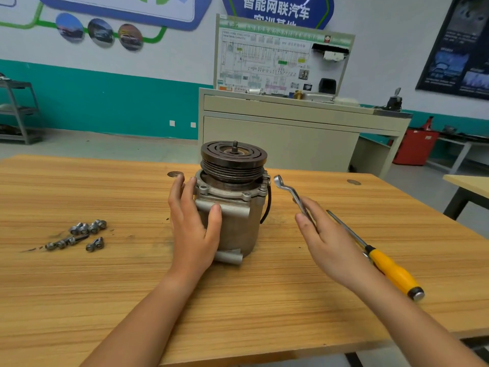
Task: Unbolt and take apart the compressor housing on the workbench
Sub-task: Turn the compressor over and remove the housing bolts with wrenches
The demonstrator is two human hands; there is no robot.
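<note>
Our left hand [194, 229] wraps the upright compressor [238, 223]; our right hand [328, 239] pinches a wrench [290, 192], fingers barely curled. Bolts [79, 234] lie loose on the bench [105, 287], screwdriver [383, 263] at right

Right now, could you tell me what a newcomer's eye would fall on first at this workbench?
The compressor stands upright on the workbench, grooved pulley on top, gripped by the left hand. The right hand holds a ring spanner just right of it, near a yellow-handled screwdriver; loose bolts lie clustered to the left.
</note>
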